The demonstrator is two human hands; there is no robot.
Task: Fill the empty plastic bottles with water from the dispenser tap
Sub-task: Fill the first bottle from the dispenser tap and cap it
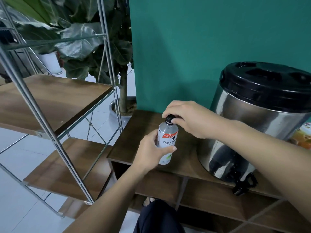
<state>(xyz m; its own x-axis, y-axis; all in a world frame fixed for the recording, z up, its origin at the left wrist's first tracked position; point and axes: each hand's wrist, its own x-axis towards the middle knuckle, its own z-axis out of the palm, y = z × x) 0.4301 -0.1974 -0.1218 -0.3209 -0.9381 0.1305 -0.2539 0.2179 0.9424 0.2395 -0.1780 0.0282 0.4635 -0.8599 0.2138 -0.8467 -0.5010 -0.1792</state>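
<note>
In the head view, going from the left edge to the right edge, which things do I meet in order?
Metal-framed wooden shelf rack → potted plant → left hand → plastic bottle → right hand → steel water dispenser.

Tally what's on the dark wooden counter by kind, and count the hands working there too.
Plastic bottle, black cap on: 1
Steel dispenser with black lid and tap: 1
Hands: 2, left hand holding the bottle, right hand pinching the cap
Total: 4
</note>
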